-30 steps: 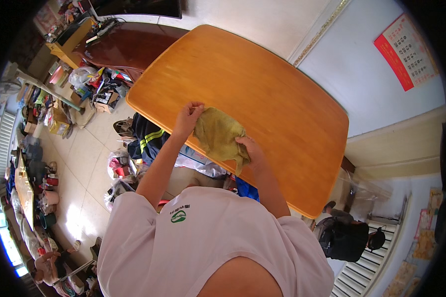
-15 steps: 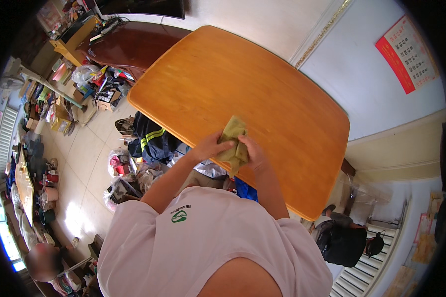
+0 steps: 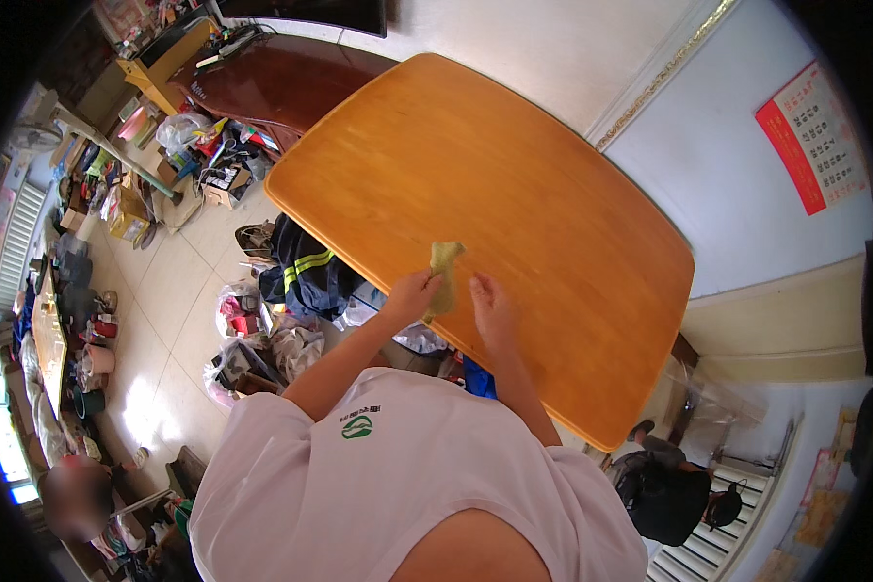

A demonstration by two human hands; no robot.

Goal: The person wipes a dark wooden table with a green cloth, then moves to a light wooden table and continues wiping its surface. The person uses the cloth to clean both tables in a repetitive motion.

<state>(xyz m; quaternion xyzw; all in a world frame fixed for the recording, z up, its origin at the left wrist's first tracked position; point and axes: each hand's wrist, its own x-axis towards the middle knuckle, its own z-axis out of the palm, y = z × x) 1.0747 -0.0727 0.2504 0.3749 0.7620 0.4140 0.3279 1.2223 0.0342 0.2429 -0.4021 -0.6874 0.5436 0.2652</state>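
Note:
A yellowish-green cloth [image 3: 444, 262] hangs bunched and narrow over the near edge of the wooden table [image 3: 495, 175]. My left hand [image 3: 413, 296] is closed around the cloth's left side, with folds showing above and below the grip. To the right of it, a small gap away from the cloth, is my right hand [image 3: 493, 306]. Its fingers are loosely bent and apart, with nothing visible in them, above the tabletop.
A dark red cabinet [image 3: 281, 78] adjoins the table's far left. Bags and dark clothing with a yellow stripe [image 3: 306, 272] lie by its left edge. A black bag [image 3: 664, 500] sits near the radiator at lower right. Another person [image 3: 78, 500] is at lower left.
My right hand has let go of the cloth and moved slightly right. The cloth has gone from spread between both hands to bunched in my left. The view has shifted a little.

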